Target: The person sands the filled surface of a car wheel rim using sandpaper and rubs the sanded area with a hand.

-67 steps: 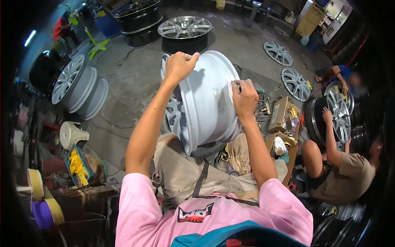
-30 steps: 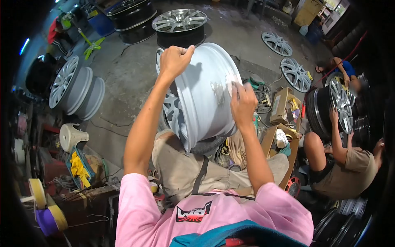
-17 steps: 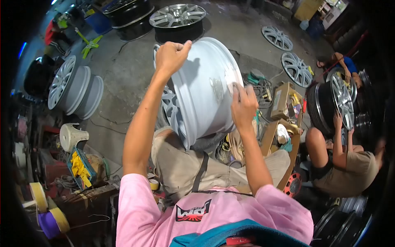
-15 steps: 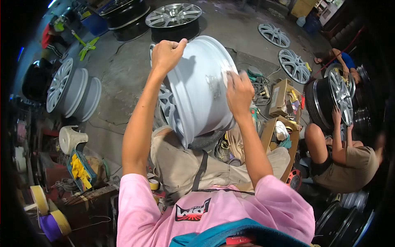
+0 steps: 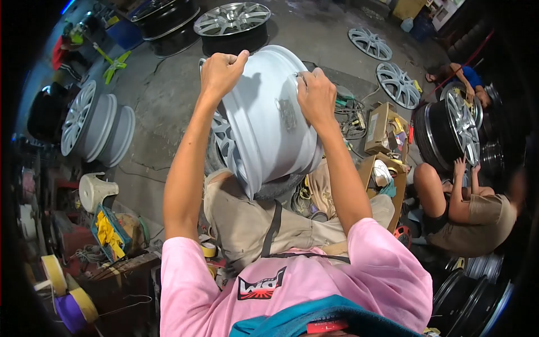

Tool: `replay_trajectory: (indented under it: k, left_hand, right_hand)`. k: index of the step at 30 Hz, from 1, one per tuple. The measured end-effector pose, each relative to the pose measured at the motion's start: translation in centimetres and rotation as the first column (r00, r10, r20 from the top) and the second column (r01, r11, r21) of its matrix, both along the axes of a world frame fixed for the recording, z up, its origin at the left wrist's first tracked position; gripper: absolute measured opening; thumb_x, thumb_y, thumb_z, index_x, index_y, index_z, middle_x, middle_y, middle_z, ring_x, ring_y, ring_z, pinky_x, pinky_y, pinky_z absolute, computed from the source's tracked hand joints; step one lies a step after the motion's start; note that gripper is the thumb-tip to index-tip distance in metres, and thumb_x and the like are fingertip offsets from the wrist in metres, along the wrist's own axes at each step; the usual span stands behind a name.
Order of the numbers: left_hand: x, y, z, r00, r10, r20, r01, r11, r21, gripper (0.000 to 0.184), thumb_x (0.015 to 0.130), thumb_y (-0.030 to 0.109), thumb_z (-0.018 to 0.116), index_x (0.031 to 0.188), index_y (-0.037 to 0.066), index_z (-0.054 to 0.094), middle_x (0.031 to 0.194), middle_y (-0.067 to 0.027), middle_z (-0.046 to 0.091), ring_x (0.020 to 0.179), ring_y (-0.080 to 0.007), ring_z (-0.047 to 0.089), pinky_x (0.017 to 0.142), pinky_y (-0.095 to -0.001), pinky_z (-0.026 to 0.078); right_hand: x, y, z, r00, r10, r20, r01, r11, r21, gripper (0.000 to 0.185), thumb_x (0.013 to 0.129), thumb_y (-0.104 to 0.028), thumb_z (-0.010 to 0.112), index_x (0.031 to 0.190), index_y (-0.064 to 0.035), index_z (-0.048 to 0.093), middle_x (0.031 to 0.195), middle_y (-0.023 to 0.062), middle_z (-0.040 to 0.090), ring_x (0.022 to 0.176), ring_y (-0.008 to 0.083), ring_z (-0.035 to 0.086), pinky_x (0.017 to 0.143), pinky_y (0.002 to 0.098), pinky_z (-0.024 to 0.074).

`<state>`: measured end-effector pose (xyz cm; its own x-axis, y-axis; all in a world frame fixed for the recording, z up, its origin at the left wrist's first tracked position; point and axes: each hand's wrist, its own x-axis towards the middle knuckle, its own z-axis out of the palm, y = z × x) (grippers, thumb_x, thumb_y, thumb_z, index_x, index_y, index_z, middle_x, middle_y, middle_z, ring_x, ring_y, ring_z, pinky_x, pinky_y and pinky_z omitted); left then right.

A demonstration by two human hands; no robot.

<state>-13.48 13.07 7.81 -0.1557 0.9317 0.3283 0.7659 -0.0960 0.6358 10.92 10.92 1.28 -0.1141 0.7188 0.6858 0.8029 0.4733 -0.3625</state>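
Note:
A light grey wheel rim (image 5: pixel 264 129) stands on its edge in front of my knees, its smooth barrel turned toward me and its spokes facing left. My left hand (image 5: pixel 223 74) is closed over the rim's upper left lip. On the upper right of the barrel, my right hand (image 5: pixel 316 96) rests with curled fingers; anything under them is hidden. A darker, rough grey patch (image 5: pixel 287 114) shows on the barrel just left of my right hand. Part of a dark tyre (image 5: pixel 281 188) is visible beneath the rim.
Several wheel rims (image 5: pixel 233 22) stand or lie around the floor. Cardboard boxes (image 5: pixel 379 128) with tools and cables are at my right. Beyond them a co-worker (image 5: pixel 471 219) handles another wheel (image 5: pixel 463 126). A stool (image 5: pixel 96 191) and a basket (image 5: pixel 112 230) with yellow cloth are left.
My right hand has moved up and to the left along the barrel and is less blurred now. My left hand keeps its grip on the lip. The view has shifted slightly.

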Motion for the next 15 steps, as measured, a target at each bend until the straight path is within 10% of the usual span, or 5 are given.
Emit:
replay_trajectory:
  k: [15]
  left_hand:
    - [-0.3,-0.3,-0.5,0.998,0.005,0.06,-0.006,1.0,0.028,0.067,0.094,0.055,0.067,0.055,0.001,0.057,0.049,-0.0024,0.048,0.051,-0.0143,0.048,0.057,-0.0362,0.042]
  right_hand:
    - [1.1,-2.2,0.1,0.998,0.043,-0.04,-0.047,0.994,-0.102,0.018,0.094,-0.015,0.063,0.1,-0.002,0.073,0.091,0.02,0.064,0.084,0.0412,0.066,0.077,0.0501,0.0524]
